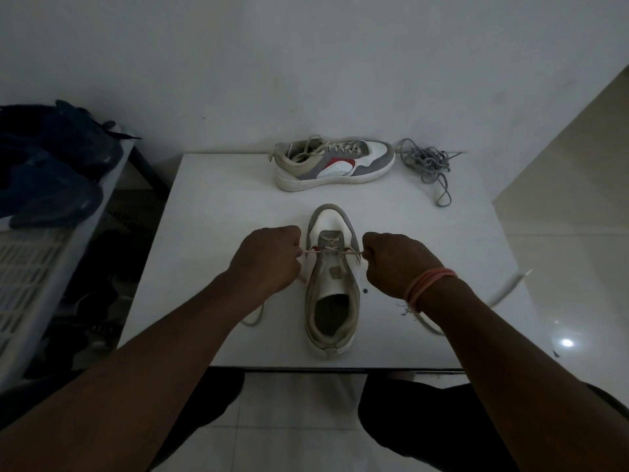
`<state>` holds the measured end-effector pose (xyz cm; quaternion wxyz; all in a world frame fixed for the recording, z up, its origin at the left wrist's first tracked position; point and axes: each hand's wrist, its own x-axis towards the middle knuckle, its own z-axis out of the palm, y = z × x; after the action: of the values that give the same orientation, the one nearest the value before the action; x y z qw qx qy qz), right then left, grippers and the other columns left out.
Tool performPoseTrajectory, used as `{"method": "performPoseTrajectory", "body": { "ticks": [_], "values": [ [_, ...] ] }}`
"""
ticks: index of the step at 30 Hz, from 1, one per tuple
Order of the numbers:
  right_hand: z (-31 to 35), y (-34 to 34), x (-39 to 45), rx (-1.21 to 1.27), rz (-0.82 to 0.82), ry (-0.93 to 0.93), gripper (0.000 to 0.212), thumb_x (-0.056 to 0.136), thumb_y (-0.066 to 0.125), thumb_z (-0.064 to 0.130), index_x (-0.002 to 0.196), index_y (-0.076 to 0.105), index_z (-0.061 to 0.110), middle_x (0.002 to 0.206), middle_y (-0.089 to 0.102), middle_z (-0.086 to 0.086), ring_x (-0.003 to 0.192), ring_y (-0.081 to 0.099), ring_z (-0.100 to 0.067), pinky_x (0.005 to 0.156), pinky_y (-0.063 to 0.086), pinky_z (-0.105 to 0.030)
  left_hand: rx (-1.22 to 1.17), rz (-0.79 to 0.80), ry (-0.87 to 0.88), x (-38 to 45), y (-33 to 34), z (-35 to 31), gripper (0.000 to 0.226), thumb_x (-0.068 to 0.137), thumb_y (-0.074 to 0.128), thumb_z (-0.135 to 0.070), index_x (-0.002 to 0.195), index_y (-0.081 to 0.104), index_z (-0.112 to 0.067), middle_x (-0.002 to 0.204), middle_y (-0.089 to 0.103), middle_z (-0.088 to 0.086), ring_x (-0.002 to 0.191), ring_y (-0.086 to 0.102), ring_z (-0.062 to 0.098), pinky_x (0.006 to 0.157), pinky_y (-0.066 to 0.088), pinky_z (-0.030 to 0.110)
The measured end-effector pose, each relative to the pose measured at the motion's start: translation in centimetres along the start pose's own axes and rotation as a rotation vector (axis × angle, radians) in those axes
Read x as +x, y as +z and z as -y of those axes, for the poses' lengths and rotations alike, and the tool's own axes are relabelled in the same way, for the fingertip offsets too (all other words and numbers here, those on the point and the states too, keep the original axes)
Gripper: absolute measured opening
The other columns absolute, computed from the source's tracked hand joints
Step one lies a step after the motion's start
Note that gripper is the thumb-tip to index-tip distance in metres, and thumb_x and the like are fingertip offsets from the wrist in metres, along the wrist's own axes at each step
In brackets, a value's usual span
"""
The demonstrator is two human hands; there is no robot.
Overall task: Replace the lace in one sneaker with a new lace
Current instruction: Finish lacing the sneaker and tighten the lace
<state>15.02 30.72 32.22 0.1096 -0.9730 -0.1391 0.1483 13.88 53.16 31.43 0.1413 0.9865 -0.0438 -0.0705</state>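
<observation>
Both forearms reaching forward over the near table edge, knuckles up. Left hand fisted at 9 o'clock of the near sneaker, fingers curled round one run of the cream lace; right hand fisted at 3 o'clock, fingers curled round the other run. Lace drawn taut between the two fists across the lower eyelets; loose tails trailing on the table toward 7 o'clock and toward 4 o'clock. A coral band, looped several times, round the right wrist.

Near sneaker standing upright mid-table, toe toward 12 o'clock, heel toward 6: smooth white panels, grey suede-like trim, padded collar, open mouth. Second sneaker at 12 o'clock, side on, toe toward 3 o'clock, fully laced, with a red patch and thick white sole. Tangled grey lace, flat and woven, just beside its toe at 1 o'clock.

Two sneakers, two hands, one grey spare lace. Table white, smooth, slightly glossy. Dark cloth heap at 9 o'clock, off the table.
</observation>
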Motion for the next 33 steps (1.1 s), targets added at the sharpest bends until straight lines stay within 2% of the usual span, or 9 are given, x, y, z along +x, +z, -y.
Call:
{"method": "performPoseTrajectory", "body": {
  "ticks": [7,12,16,19,21,24,27,30,33],
  "values": [
    [-0.8,-0.1,0.6,0.048,0.084,0.081,0.021,0.100,0.041,0.029,0.083,0.048,0.019,0.077,0.051,0.006,0.079,0.053,-0.021,0.093,0.038,-0.045,-0.048,-0.075,0.003,0.0,0.9,0.6,0.016,0.096,0.062,-0.023,0.085,0.053,-0.017,0.088,0.071,0.004,0.078,0.062,0.024,0.065,0.044,0.033],
    [-0.6,-1.5,0.8,0.754,0.150,0.101,0.053,0.105,0.043,0.041,0.071,0.064,0.007,0.071,0.066,-0.011,0.068,0.057,-0.021,0.074,0.049,-0.037,-0.097,-0.206,0.018,0.5,-0.2,-1.2,0.025,0.099,0.056,-0.042,0.088,0.056,-0.019,0.087,0.063,0.001,0.081,0.060,0.022,0.073,0.052,0.042],
    [0.4,-3.1,1.2,1.676,0.341,-0.058,0.031,0.103,0.045,0.030,0.084,0.058,0.010,0.075,0.049,-0.006,0.067,0.046,-0.019,0.068,0.040,-0.034,-0.786,0.063,-0.048,-0.2,-2.2,-4.6,0.034,0.106,0.042,-0.043,0.097,0.066,-0.020,0.089,0.074,0.000,0.084,0.071,0.016,0.085,0.058,0.041],
    [1.2,-3.4,0.9,2.021,0.385,-0.371,0.028,0.105,0.032,0.023,0.102,0.056,0.009,0.087,0.052,-0.008,0.072,0.052,-0.020,0.073,0.041,-0.035,-1.286,0.301,-0.091,-0.6,-2.8,-6.1,0.045,0.100,0.034,-0.059,0.108,0.065,-0.026,0.095,0.077,0.000,0.094,0.074,0.018,0.099,0.055,0.043],
    [1.4,-3.6,0.8,2.113,0.332,-0.459,0.030,0.105,0.025,0.020,0.103,0.053,0.010,0.083,0.051,-0.006,0.066,0.052,-0.018,0.068,0.043,-0.033,-1.384,0.401,-0.031,-0.9,-2.9,-6.2,0.055,0.091,0.035,-0.068,0.103,0.066,-0.024,0.088,0.075,0.004,0.091,0.073,0.021,0.098,0.054,0.045],
    [0.1,-3.6,1.2,2.084,0.118,-0.360,0.027,0.106,0.029,0.019,0.099,0.055,0.012,0.069,0.044,0.000,0.050,0.037,-0.012,0.052,0.030,-0.028,-0.976,0.340,0.067,-1.0,-3.5,-5.8,0.049,0.090,0.050,-0.066,0.090,0.073,-0.023,0.077,0.067,0.010,0.072,0.061,0.015,0.076,0.050,0.036],
    [-2.0,-3.0,1.9,1.929,-0.145,-0.012,0.022,0.102,0.040,0.017,0.092,0.059,0.013,0.060,0.037,0.003,0.044,0.026,-0.010,0.046,0.020,-0.025,-0.882,0.314,0.003,-0.4,-4.5,-4.5,0.038,0.099,0.058,-0.043,0.088,0.072,-0.010,0.063,0.063,-0.006,0.055,0.049,0.005,0.061,0.044,0.024],
    [-3.5,-1.7,2.6,1.257,-0.438,0.309,0.026,0.098,0.047,0.016,0.084,0.068,0.014,0.061,0.050,0.005,0.050,0.041,-0.011,0.052,0.032,-0.024,-0.746,0.398,-0.105,0.0,-5.3,-2.5,0.040,0.103,0.052,-0.040,0.090,0.072,-0.007,0.061,0.053,-0.005,0.057,0.044,0.009,0.061,0.044,0.025],
    [-3.4,-0.8,2.3,0.709,-0.398,0.309,0.028,0.100,0.050,0.021,0.089,0.073,0.010,0.083,0.067,0.001,0.078,0.061,-0.016,0.073,0.041,-0.025,-0.646,0.426,-0.182,0.4,-5.0,-1.1,0.035,0.107,0.046,-0.028,0.095,0.073,-0.009,0.072,0.053,0.000,0.063,0.043,0.012,0.063,0.042,0.028]
  ]
}}
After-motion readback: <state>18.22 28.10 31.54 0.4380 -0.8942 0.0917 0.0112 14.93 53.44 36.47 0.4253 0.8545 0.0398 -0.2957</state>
